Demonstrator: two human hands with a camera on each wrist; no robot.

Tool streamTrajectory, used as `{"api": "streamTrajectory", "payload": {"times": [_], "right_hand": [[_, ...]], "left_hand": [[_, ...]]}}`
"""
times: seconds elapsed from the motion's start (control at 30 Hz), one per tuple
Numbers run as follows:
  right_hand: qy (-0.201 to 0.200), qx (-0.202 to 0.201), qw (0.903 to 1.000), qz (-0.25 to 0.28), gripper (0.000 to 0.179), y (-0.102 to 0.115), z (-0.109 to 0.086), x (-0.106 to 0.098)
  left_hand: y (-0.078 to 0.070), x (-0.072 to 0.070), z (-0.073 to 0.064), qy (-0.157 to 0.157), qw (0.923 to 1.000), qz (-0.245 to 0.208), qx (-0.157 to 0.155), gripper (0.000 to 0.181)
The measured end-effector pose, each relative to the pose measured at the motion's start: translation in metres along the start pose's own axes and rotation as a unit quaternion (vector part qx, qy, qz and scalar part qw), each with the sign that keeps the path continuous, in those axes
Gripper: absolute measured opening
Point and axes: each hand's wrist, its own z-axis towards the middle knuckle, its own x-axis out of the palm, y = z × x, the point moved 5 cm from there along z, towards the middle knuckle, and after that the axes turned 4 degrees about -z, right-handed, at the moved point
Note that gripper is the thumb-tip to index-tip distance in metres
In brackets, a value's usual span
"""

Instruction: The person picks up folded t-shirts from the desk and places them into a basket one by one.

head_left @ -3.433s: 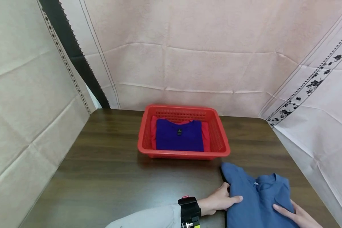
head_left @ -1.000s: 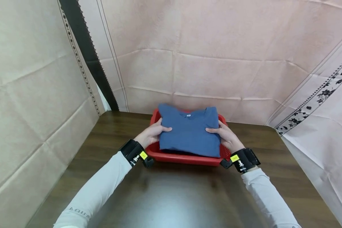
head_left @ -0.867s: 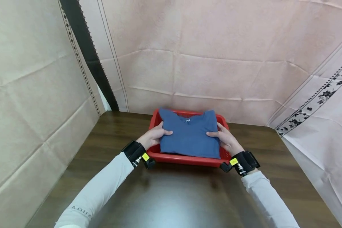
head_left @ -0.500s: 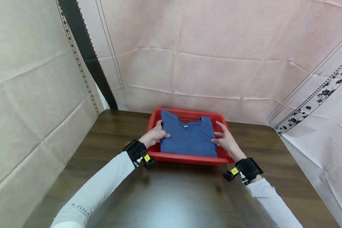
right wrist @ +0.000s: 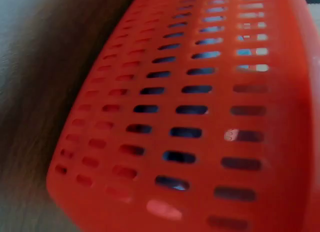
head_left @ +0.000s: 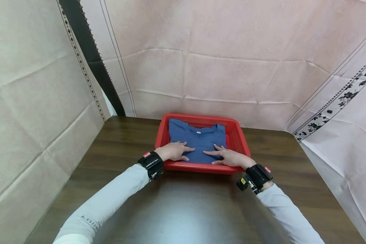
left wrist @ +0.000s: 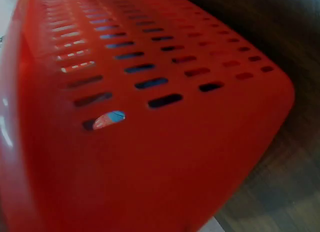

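Observation:
A folded blue shirt [head_left: 198, 137] lies inside a red plastic basket [head_left: 201, 167], its neckline toward the far side. My left hand [head_left: 174, 151] rests on the shirt's near left part with fingers spread. On the near right part lies my right hand [head_left: 228, 157], its fingers also spread and straight. A strip of red cloth [head_left: 227, 140] shows at the shirt's right edge. Both wrist views are filled by the slotted outside of the basket wall [left wrist: 150, 157], and the right wrist view shows dark cloth through the slots of the wall [right wrist: 280, 142].
The basket stands near the back edge of a dark wooden table [head_left: 183, 210]. Pale cloth sheets [head_left: 219, 67] hang behind and at both sides, with a black strip [head_left: 93, 57] at the left.
Both hands carried the blue shirt from the table's right side into the basket. They let go of its sides and moved inward onto its top; the shirt now sits lower.

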Motion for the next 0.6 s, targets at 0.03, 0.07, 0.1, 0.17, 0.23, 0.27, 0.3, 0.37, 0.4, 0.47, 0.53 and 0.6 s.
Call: {"api": "streamTrajectory", "payload": {"times": [0.03, 0.07, 0.1, 0.17, 0.23, 0.27, 0.3, 0.37, 0.4, 0.47, 0.53, 0.6], "right_hand": [[0.013, 0.009, 0.9999, 0.000, 0.062, -0.001, 0.001, 0.002], [0.022, 0.016, 0.9996, -0.001, 0.061, -0.002, 0.001, 0.003], [0.030, 0.021, 0.9993, -0.001, 0.060, -0.003, 0.001, 0.004], [0.036, 0.023, 0.9991, -0.009, 0.059, -0.003, 0.003, 0.006], [0.032, 0.022, 0.9991, -0.017, 0.058, -0.002, 0.005, 0.006], [0.026, 0.022, 0.9993, -0.018, 0.058, -0.001, 0.007, 0.005], [0.017, 0.022, 0.9995, -0.018, 0.057, -0.001, 0.010, 0.004], [-0.022, 0.025, 0.9993, -0.018, 0.054, 0.001, 0.017, -0.001], [-0.049, 0.028, 0.9982, -0.019, 0.051, 0.002, 0.019, -0.003], [-0.115, 0.035, 0.9924, -0.025, 0.043, 0.007, 0.021, -0.010], [-0.186, 0.040, 0.9814, -0.023, 0.035, 0.016, 0.013, -0.016], [-0.254, 0.036, 0.9663, -0.025, 0.032, 0.029, -0.004, -0.021]], "left_hand": [[0.000, 0.003, 0.001, 0.015, 0.9998, 0.001, -0.010, 0.057], [-0.001, 0.005, 0.003, 0.027, 0.9995, 0.002, -0.018, 0.057], [0.000, 0.007, 0.003, 0.035, 0.9991, 0.005, -0.025, 0.057], [0.000, 0.009, 0.005, 0.047, 0.9983, 0.008, -0.032, 0.057], [0.002, 0.009, 0.006, 0.050, 0.9981, 0.008, -0.035, 0.057], [0.003, 0.008, 0.007, 0.048, 0.9982, 0.011, -0.035, 0.057], [0.006, 0.007, 0.007, 0.042, 0.9986, 0.010, -0.032, 0.057], [0.011, 0.003, 0.006, 0.008, 0.9997, 0.001, -0.023, 0.055], [0.013, 0.000, 0.004, -0.021, 0.9996, -0.004, -0.018, 0.052], [0.015, -0.008, -0.004, -0.099, 0.9949, -0.017, -0.008, 0.043], [0.011, -0.017, -0.016, -0.193, 0.9807, -0.033, 0.002, 0.031], [0.000, -0.025, -0.030, -0.276, 0.9603, -0.038, 0.012, 0.021]]}}
